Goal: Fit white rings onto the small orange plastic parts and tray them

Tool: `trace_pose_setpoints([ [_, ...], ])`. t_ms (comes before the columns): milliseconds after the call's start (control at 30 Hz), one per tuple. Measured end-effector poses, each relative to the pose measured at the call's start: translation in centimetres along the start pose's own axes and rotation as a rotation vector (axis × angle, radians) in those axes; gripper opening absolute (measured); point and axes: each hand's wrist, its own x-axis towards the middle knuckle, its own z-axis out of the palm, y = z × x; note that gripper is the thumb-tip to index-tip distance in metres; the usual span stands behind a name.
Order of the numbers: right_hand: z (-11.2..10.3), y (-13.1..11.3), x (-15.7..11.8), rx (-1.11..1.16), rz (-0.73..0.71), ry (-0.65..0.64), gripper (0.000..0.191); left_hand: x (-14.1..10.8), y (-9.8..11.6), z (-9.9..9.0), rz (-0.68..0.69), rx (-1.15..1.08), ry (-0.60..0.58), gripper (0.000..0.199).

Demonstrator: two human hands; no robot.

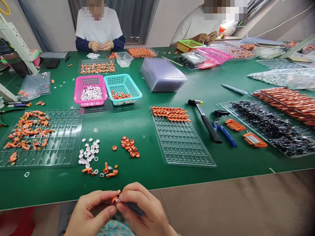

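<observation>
My left hand (90,213) and my right hand (145,209) meet below the table's near edge, both pinching one small orange part (115,197). My right hand also grips a dark tool (135,207) under its fingers. On the green table (137,131) just ahead lie a few finished orange pieces (109,171), a scatter of white rings (89,151) and a cluster of orange caps (129,146).
A clear tray (61,137) with orange parts lies at the left, another clear tray (182,141) at the right. A pink basket (90,90) and a teal basket (122,88) stand behind. A hammer (205,119), blue pliers (226,133) and two other people are around the table.
</observation>
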Motion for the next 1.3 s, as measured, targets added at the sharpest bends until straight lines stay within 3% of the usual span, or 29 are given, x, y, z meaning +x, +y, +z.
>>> trace_pose_setpoints([
  [267, 0.1, 0.5, 0.0, 0.039, 0.149, 0.038, 0.010, 0.3, 0.0, 0.3, -0.176, -0.230, 0.018, 0.023],
  [433, -0.1, 0.6, -0.6, 0.065, 0.135, 0.014, 0.015, 0.4, 0.1, 0.6, -0.239, -0.352, 0.034, 0.028],
  [833, -0.3, 0.4, -0.2, -0.049, 0.038, -0.081, 0.026, 0.3, 0.5, 0.5, -0.223, -0.304, -0.029, 0.029],
  [967, -0.4, 0.2, 0.3, 0.033, 0.093, -0.090, 0.023, 0.4, 0.7, 0.6, -0.191, -0.267, -0.055, 0.028],
  [1167, -0.4, 0.2, 1.1, 0.216, 0.291, -0.148, 0.018, 0.4, 0.0, 0.3, -0.151, -0.185, -0.030, 0.020],
  [1300, -0.2, 0.2, 1.1, 0.262, 0.325, -0.156, 0.017, 0.3, -0.2, 0.3, -0.135, -0.148, -0.035, 0.021],
])
